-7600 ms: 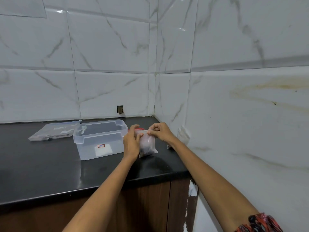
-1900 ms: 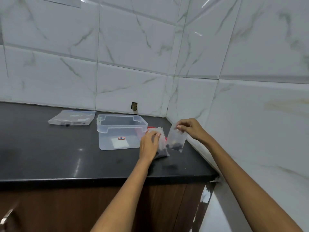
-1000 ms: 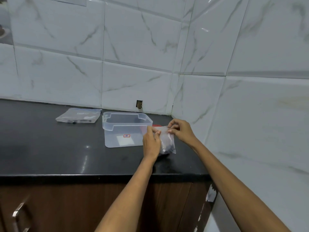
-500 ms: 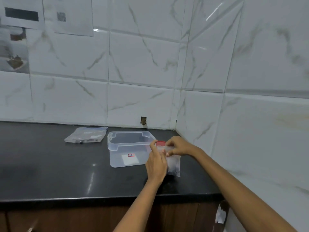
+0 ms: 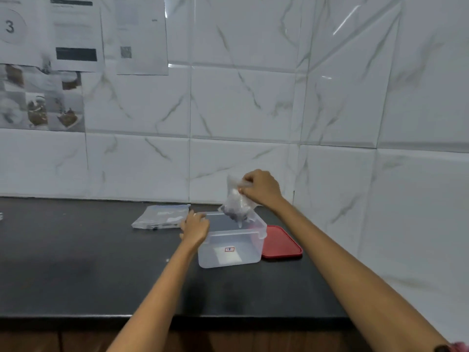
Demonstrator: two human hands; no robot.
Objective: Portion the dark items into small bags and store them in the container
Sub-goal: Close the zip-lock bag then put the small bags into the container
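A clear plastic container (image 5: 229, 246) with a small label stands open on the black counter. My right hand (image 5: 261, 187) pinches the tops of small clear bags (image 5: 237, 204) with dark items at the bottom, and holds them just above the container's far right corner. My left hand (image 5: 195, 228) rests against the container's left rim, its fingers curled on the edge. The container's red lid (image 5: 280, 242) lies flat beside it on the right.
A larger flat plastic bag (image 5: 162, 216) lies on the counter behind my left hand. White marble tiles form a corner at the back right. Printed sheets (image 5: 76, 34) hang on the wall at upper left. The counter's front edge (image 5: 177, 316) runs across below.
My right hand has lifted the small bags from the counter up over the container. My left hand has let go of them and moved to the container's left rim. The red lid is uncovered.
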